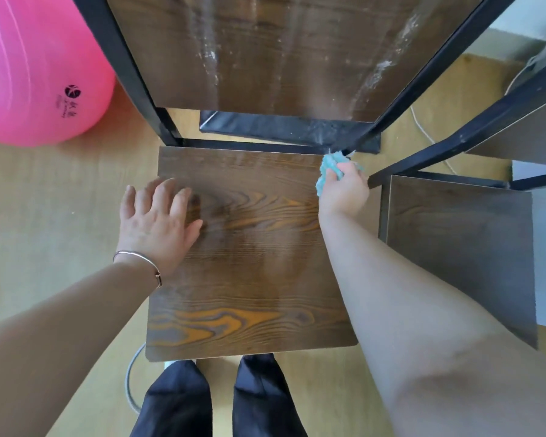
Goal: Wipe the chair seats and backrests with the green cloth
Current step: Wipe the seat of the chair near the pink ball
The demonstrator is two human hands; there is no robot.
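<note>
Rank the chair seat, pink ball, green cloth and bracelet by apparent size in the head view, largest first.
1. Chair seat
2. Pink ball, though the frame crops it, so its full size is unsure
3. Green cloth, partly hidden in the right hand
4. Bracelet on the left wrist

The person stands over a wooden chair seat (pixel 249 253), looking straight down at it. The left hand (pixel 156 220) lies flat, fingers spread, on the seat's left edge, a thin bracelet (pixel 139 263) at the wrist. The right hand (pixel 344 190) is closed round a bunched green cloth (pixel 328 168), pressing it at the seat's far right corner, where the black frame (pixel 423 74) meets the seat. The backrest (pixel 281 52) rises beyond, streaked with pale smears. A second chair (pixel 460 244) stands just beside, on the right. A pink ball (pixel 35 64) rests on the floor (pixel 60 200) at the far left. Dark trouser legs (pixel 218 398) show below the seat's near edge.
</note>
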